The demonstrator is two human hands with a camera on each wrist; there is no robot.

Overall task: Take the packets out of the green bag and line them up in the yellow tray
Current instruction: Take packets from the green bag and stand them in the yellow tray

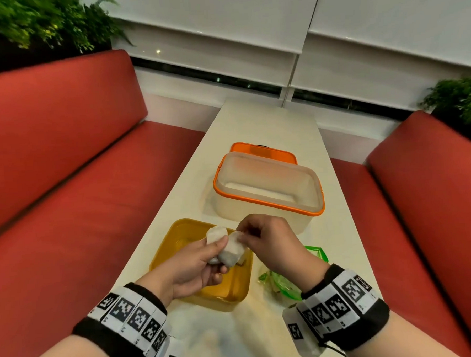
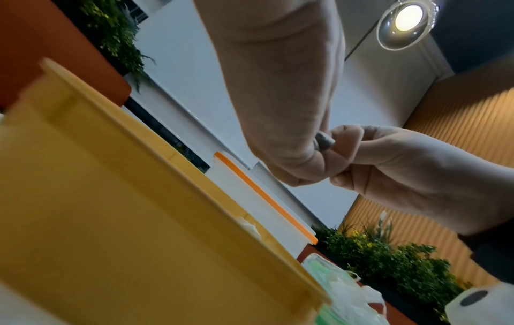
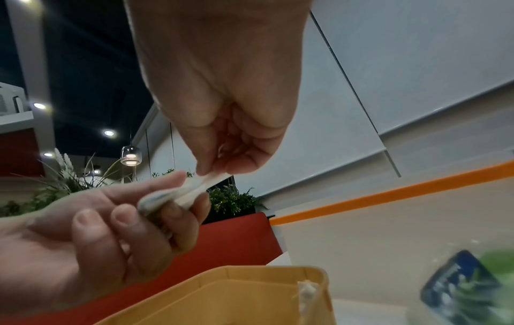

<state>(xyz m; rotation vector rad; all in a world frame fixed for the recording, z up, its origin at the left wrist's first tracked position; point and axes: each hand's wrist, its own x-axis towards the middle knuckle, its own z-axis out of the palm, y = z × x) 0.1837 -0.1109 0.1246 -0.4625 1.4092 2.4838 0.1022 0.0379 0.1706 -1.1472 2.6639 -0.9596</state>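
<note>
While the left hand [image 1: 191,265] grips a clutch of white packets [image 1: 227,248] above the yellow tray [image 1: 162,253], the right hand [image 1: 270,239] pinches one packet's end; the green bag [image 1: 289,283] lies just right of the tray. I would peel it off slowly, then lay it along a wall.

From the left wrist, both hands meet, pinching.

From the right wrist, the pinched packet [image 3: 192,191] runs lengthwise from hand to hand.

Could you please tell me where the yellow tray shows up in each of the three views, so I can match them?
Head: yellow tray sits low and centre, under both hands.
Left wrist: it fills the lower left, outer wall facing the camera.
Right wrist: its rim lies along the bottom edge.
Shared landmark: the orange-rimmed clear box.
</note>
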